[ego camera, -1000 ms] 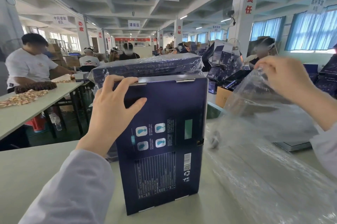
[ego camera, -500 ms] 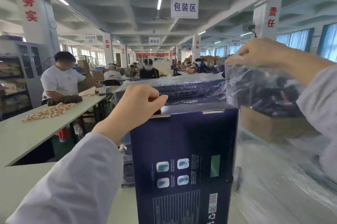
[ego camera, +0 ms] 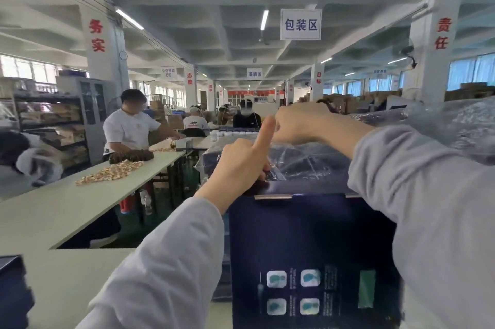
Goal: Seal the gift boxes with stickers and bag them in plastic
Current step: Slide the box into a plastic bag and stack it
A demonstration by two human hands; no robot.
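Note:
A dark blue gift box stands upright on the table in front of me, its printed back facing me. My left hand grips the box's top left corner together with the edge of a clear plastic bag, its index finger sticking straight up. Just above the box top, my right hand pinches the bag's upper edge. The bag hangs over the box top, and my right sleeve hides the box's right side.
Bagged blue boxes are piled behind and to the right. A pale green table runs off to the left with small golden pieces on it, where a person in a white shirt works. Another dark box corner sits at bottom left.
My right hand has carried the bag's edge leftward from the right of the box to over its top. My left hand now holds box corner and bag, index finger raised. The view tilted up.

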